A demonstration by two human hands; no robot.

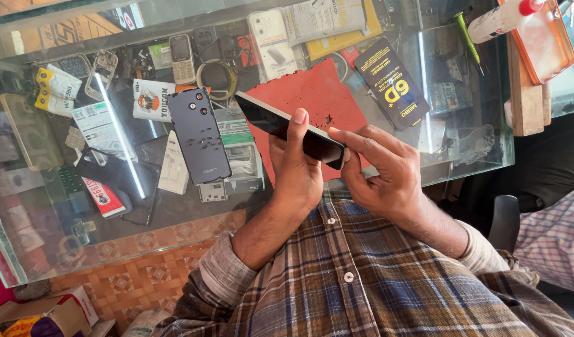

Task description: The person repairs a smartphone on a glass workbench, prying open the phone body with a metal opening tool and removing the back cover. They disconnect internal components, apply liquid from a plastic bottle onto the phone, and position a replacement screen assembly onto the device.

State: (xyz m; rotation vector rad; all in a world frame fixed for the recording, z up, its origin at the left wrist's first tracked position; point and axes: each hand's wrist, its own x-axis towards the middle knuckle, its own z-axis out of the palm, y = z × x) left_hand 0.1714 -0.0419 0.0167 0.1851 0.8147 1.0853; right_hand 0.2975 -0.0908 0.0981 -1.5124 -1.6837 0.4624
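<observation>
Phone (pixel 287 128), slim, black, glossy

Glass counter (pixel 474 156), orange patterned floor (pixel 143 274), bright daylight

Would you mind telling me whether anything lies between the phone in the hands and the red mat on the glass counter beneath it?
Nothing visible does. The phone is held by the left hand and right hand just above the bare red mat; the dark back cover lies beside the mat, on its left.
</observation>
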